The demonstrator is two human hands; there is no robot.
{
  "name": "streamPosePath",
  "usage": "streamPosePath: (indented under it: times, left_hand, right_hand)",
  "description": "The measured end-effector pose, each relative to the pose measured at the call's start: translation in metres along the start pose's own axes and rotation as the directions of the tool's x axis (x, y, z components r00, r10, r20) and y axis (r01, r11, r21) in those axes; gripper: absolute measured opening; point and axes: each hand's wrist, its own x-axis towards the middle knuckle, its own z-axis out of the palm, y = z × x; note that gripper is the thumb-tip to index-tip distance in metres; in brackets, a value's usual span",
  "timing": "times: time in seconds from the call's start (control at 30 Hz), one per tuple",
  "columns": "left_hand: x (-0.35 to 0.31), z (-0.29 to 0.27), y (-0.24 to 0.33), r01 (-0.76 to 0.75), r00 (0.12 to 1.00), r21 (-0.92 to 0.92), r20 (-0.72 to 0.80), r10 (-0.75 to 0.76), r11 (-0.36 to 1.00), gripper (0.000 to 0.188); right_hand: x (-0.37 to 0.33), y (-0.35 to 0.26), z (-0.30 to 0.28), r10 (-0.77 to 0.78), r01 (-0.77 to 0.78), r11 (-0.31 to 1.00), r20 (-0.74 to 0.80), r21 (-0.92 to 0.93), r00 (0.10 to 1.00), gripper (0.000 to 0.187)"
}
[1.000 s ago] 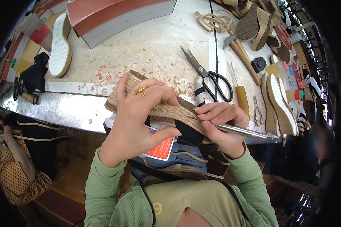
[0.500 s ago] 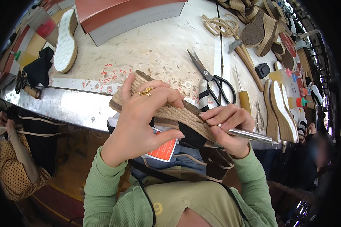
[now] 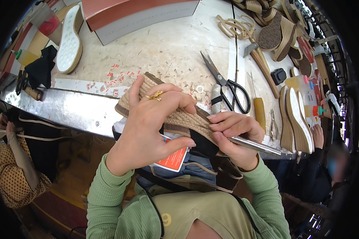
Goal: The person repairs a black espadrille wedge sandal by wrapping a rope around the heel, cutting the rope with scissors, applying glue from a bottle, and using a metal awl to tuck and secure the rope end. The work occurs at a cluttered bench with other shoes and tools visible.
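A wedge shoe (image 3: 183, 119) with a braided, straw-coloured sole edge and a black upper part lies across my lap at the table's edge. My left hand (image 3: 145, 123) is wrapped over it, fingers on the far side, a gold ring on one finger. In my right hand (image 3: 241, 137) is a slim silver metal tool (image 3: 257, 146), its handle slanting out to the right. Its working tip is hidden under my fingertips, which press against the braid towards the shoe's right end. Below the shoe a red and white card tag (image 3: 173, 159) shows beneath my left thumb.
Black-handled scissors (image 3: 231, 91), a yellow-handled awl (image 3: 259, 111) and a hammer (image 3: 263, 65) lie beyond my right hand. Wedge soles (image 3: 295, 123) stand at the right; a white-topped sole (image 3: 69, 44) and a red-lidded box (image 3: 143, 20) stand farther back. Other people sit on both sides.
My right hand and the metal tool have shifted a little left along the braid. My left hand keeps its hold on the shoe.
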Motion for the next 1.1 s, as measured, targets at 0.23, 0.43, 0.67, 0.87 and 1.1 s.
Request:
streamPosePath:
  times: [0.23, 0.43, 0.67, 0.87, 1.1]
  left_hand:
    - [0.0, 0.0, 0.0, -0.003, 1.0, -0.018, 0.003, 0.003, 1.0, 0.051]
    - [-0.001, 0.0, 0.0, -0.046, 0.999, 0.013, -0.018, 0.046, 0.999, 0.049]
    - [-0.001, 0.0, -0.001, -0.035, 0.999, 0.011, -0.005, 0.035, 0.999, 0.048]
    - [-0.001, 0.0, -0.001, -0.042, 0.999, 0.013, -0.013, 0.042, 0.999, 0.048]
    - [-0.001, -0.001, -0.001, -0.033, 0.999, 0.006, -0.007, 0.033, 0.999, 0.048]
  right_hand:
    - [0.008, -0.004, -0.007, -0.184, 0.23, 0.946, 0.207, -0.227, 0.961, 0.025]
    - [0.005, -0.007, 0.003, 0.083, -0.076, 0.989, -0.054, 0.125, 0.995, 0.023]
    - [0.005, -0.005, 0.003, 0.026, -0.026, 0.999, 0.008, -0.028, 1.0, 0.022]
    - [0.006, -0.005, 0.0, 0.024, -0.023, 0.999, 0.053, -0.028, 0.998, 0.022]
    - [0.005, -0.005, 0.0, 0.014, -0.012, 0.999, 0.049, -0.033, 0.999, 0.022]
